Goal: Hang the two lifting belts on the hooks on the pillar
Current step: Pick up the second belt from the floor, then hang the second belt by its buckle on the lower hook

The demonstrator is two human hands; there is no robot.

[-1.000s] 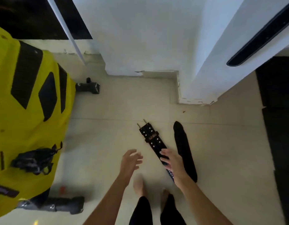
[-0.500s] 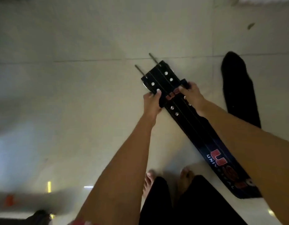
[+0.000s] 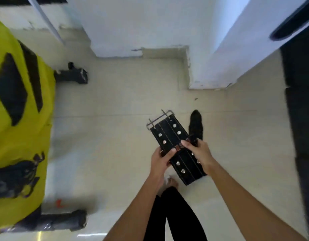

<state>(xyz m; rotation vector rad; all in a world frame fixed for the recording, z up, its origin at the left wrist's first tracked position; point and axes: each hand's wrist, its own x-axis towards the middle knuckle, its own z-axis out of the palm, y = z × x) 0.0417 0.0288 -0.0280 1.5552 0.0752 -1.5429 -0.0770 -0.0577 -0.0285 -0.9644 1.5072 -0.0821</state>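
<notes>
A black studded belt (image 3: 174, 146) with a metal buckle (image 3: 159, 119) at its far end is held just right of frame centre, above the floor (image 3: 115, 136). The left hand (image 3: 160, 160) is closed on its left edge, thumb on top; the right hand (image 3: 199, 153) pinches its loop and right edge. A second belt (image 3: 195, 124) lies on the floor just beyond, partly hidden. The white pillar (image 3: 228, 49) stands at upper right.

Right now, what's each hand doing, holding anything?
Left hand: closed on the studded belt, gripping its left edge.
Right hand: closed on the same belt's right edge.
</notes>
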